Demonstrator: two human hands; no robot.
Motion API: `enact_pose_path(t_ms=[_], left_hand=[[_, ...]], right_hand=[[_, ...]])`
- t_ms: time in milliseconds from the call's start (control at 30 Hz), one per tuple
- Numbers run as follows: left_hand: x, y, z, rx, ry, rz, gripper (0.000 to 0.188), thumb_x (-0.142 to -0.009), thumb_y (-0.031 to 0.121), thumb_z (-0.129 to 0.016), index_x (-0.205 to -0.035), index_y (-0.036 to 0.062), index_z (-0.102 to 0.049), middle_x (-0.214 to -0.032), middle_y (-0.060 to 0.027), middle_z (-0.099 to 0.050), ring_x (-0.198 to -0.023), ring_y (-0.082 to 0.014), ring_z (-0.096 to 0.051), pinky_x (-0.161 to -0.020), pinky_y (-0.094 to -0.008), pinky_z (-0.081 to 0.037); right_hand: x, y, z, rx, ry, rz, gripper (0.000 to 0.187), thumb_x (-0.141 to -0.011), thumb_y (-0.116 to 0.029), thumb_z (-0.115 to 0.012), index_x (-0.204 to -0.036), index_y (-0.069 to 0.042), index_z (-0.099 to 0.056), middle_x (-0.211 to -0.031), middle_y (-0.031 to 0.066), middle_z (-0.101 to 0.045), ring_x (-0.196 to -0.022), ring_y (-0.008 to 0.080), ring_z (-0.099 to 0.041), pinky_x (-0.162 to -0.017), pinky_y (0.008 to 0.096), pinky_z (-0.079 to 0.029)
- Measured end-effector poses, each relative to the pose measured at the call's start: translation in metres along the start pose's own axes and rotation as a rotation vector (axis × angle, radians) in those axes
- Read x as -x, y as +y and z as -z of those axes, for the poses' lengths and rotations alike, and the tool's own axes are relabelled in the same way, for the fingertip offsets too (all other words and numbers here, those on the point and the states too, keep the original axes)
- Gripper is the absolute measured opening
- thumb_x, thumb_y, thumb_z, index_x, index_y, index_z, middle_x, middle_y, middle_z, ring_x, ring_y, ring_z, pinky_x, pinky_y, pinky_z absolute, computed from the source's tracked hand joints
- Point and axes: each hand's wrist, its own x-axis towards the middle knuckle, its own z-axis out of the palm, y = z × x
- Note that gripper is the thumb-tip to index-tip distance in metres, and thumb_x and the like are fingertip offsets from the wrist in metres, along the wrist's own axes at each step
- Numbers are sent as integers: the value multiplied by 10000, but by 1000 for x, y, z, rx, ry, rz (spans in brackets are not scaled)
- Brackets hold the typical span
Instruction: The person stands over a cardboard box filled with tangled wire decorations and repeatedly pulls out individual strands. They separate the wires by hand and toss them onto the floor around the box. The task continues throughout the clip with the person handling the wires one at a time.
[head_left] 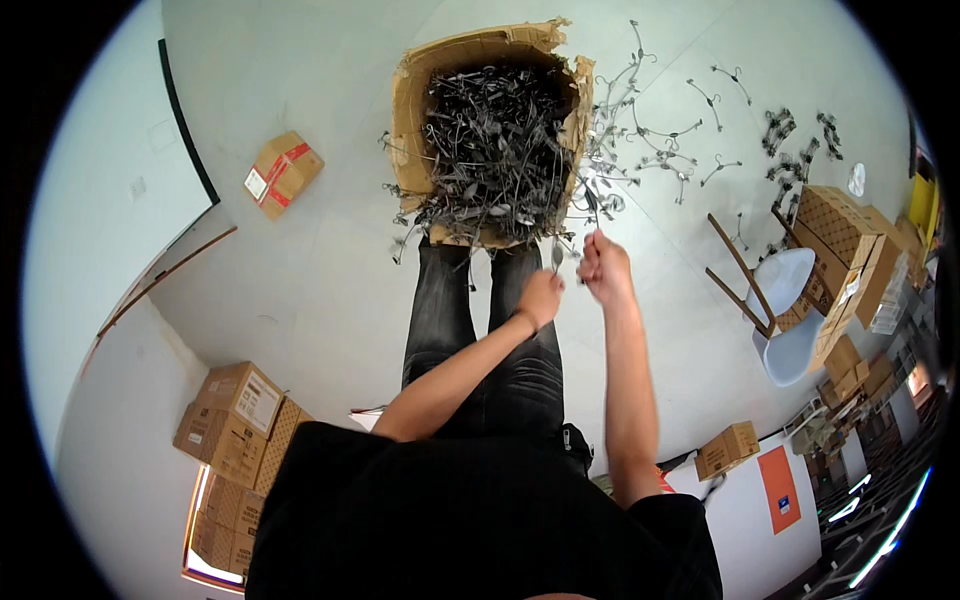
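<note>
A torn cardboard box [408, 105] stands on the floor in front of my legs, heaped with a tangle of thin dark hooked pieces [495, 150] that look like small hangers. My left hand [541, 298] is closed near the box's close right corner, on a dark piece with an oval part [557, 256] sticking up from it. To its right, my right hand [606, 268] is closed as well, with another dark hooked piece [591, 205] rising from its fingers. The two hands are apart, and the finer ends of both pieces are blurred.
Loose hooked pieces [665, 130] lie on the pale floor right of the box, with darker clusters [778, 130] farther right. A small taped carton [285, 173] sits at left. Chairs [785, 285] lean by stacked cartons [840, 245] at right. More cartons [230, 420] stand at lower left.
</note>
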Motion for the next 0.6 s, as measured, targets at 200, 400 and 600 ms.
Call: enact_pose_path(t_ms=[200,400,600], left_hand=[[62,89,65,72,108,57,227,-965,143,-538,-818,-5,-628,-809,-268,-647,-818,-485,-622,-722,-537,-499],[-2,24,-50,1,-134,126,62,-822,-4,-580,-866,-4,-623,-779,-215,-673,-714,-427,-665,-670,-496,-540],[5,44,-105,-354,-746,-54,257,-811,-16,-526,-989,17,-709,-1024,-247,-697,-1051,-415,-647,-978,-469,-490]], right_hand=[[96,-49,-23,-205,-295,-216,271,-1078,-189,-479,-819,-108,-499,-537,-69,-349,-385,30,-261,-377,190,-258],[-33,-64,151,-705,-463,-236,434,-1071,-247,-473,-1303,119,-485,-777,34,-598,-567,82,-548,-601,219,-487],[-5,-84,54,-118,121,209,582,-1066,-394,-454,-1430,45,-336,-1280,251,-605,-1196,349,-614,-1044,453,-472]])
